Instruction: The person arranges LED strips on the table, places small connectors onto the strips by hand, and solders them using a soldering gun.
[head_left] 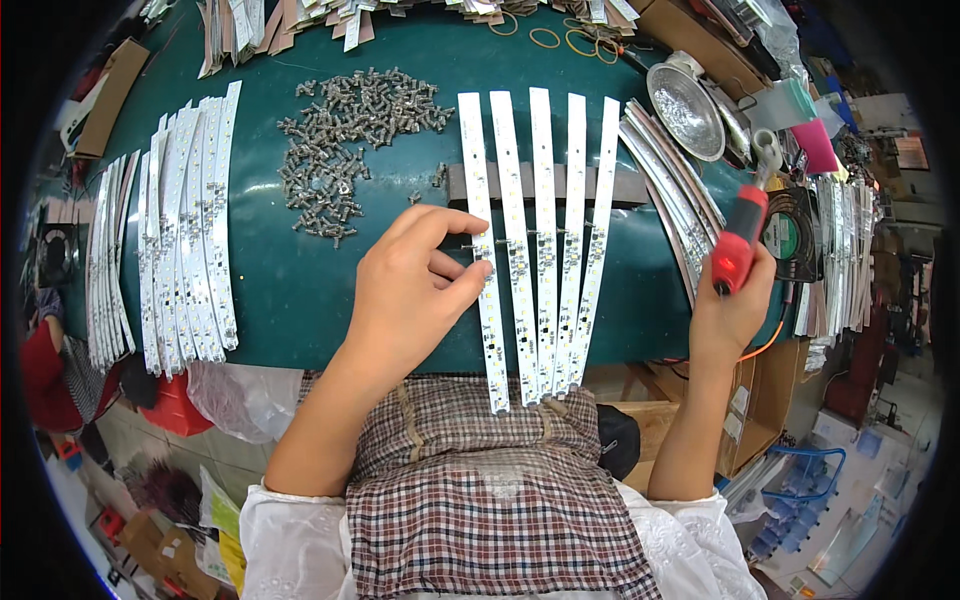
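Observation:
Five narrow white LED strips (543,150) fan out in front of me, their upper parts across a dark bar (625,187) and their lower ends over the table's near edge. My left hand (408,285) is at the leftmost strip (472,140); its thumb and index finger are apart at that strip, beside a small dark part. Similar small parts show along the middles of the other strips. Raised at the right, my right hand (728,305) is closed round a red-and-black handled tool (741,235) with a shiny metal head pointing away from me.
Loose small metal parts (330,150) lie piled on the green table (270,290). More LED strips are stacked at the left (185,240) and right (665,170). A metal dish (686,112) stands far right, near a black reel (790,235). An orange cable (765,342) runs by my right wrist.

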